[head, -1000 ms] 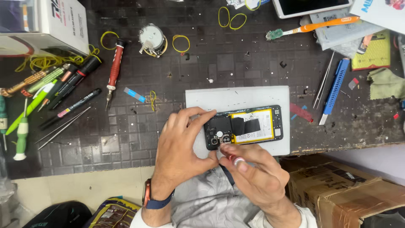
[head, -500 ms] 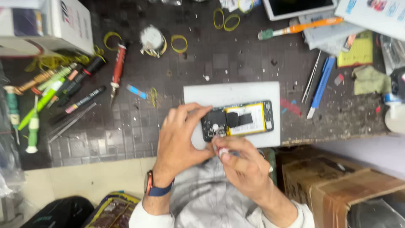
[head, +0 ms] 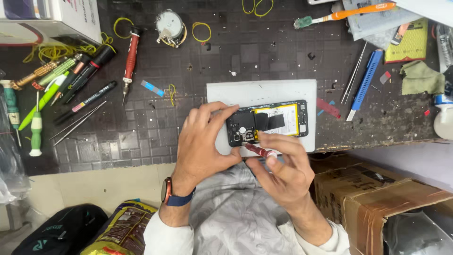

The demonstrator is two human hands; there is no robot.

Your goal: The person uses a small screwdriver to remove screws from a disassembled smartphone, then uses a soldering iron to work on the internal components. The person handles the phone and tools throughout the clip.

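**Opened phone under my two hands**

At the far left of the dark tiled bench [head: 141,141] lie my tools: a green-handled screwdriver [head: 36,134], some pens and markers [head: 71,80], and thin metal tweezers [head: 78,123]. A little to the right lies a red screwdriver [head: 130,59], and near its top end stands a small round metal part [head: 169,26] with yellow rubber bands [head: 202,32] around it.

Then comes my left hand [head: 203,144], with a watch on the wrist. Its fingers are spread moderately and they press on the left end of the opened smartphone [head: 267,123], holding it steady. The phone lies flat, back cover off, on a white work mat [head: 264,92] near the front edge of the bench. I can see the yellow battery and a black part over it.

My right hand [head: 283,170] is just below the phone. Its fingers are closed narrow around a small red-handled screwdriver [head: 258,150], and the tip points to the lower left corner of the phone, near the camera area. If the tip touches a screw, I cannot tell.

Further right lie a blue plastic opening tool [head: 365,80] and, at the top, an orange toothbrush [head: 347,13]. Below the bench edge at right stands a cardboard box [head: 377,193].
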